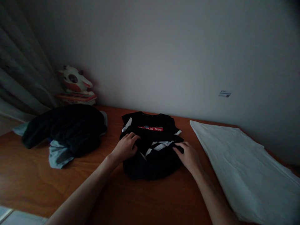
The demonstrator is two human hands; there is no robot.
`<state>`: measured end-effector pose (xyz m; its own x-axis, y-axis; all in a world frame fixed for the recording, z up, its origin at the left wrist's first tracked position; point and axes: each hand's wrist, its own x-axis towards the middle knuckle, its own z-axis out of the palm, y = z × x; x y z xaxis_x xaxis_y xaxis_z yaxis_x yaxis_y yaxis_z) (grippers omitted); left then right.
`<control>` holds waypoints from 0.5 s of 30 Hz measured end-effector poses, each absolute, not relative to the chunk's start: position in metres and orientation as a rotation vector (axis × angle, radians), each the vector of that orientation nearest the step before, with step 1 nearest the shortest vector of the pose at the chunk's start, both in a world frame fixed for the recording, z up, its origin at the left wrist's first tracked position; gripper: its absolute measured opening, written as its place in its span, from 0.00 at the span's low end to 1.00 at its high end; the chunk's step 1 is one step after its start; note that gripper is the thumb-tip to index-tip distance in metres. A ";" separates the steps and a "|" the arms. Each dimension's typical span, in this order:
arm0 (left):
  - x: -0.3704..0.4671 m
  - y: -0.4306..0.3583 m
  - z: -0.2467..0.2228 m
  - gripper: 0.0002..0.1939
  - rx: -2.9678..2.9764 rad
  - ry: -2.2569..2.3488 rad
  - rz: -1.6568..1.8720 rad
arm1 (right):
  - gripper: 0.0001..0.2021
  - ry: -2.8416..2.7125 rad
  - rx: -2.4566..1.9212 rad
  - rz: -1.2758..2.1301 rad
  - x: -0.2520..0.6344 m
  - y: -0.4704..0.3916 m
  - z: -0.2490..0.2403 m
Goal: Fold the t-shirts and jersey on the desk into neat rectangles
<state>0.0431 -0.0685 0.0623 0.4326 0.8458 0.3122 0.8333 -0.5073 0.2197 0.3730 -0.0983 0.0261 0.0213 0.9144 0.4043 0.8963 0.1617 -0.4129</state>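
Observation:
A black T-shirt (152, 120) with white trim and a red printed band lies on the table in front of me, its collar toward the wall. Its lower part is folded and bunched, with white stripes showing among dark cloth; whether this is all one garment I cannot tell. My left hand (126, 146) is closed on the cloth at the left side, fingers curled over it. At the right side, my right hand (188, 154) grips the cloth edge between thumb and fingers. The fingertips of both hands are partly hidden in the dark fabric.
A dark garment with grey parts (67, 128) lies heaped at the left of the wooden table (150, 200). Spread along the right is a white cloth (248, 162). A cow-shaped toy (76, 81) stands at the back left, beside the curtain (21, 62).

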 end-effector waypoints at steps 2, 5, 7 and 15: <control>0.040 -0.064 0.062 0.15 2.559 1.505 0.787 | 0.12 -1.775 -1.628 0.060 0.378 -0.096 0.029; 0.036 -0.060 0.067 0.09 2.343 1.444 1.267 | 0.16 -1.468 -1.528 0.108 0.383 -0.092 0.034; 0.033 -0.058 0.073 0.07 2.065 1.434 1.609 | 0.19 -1.164 -1.441 0.136 0.389 -0.088 0.037; 0.008 -0.042 0.083 0.07 1.172 1.364 2.066 | 0.17 -0.539 -1.207 0.537 0.429 -0.076 0.041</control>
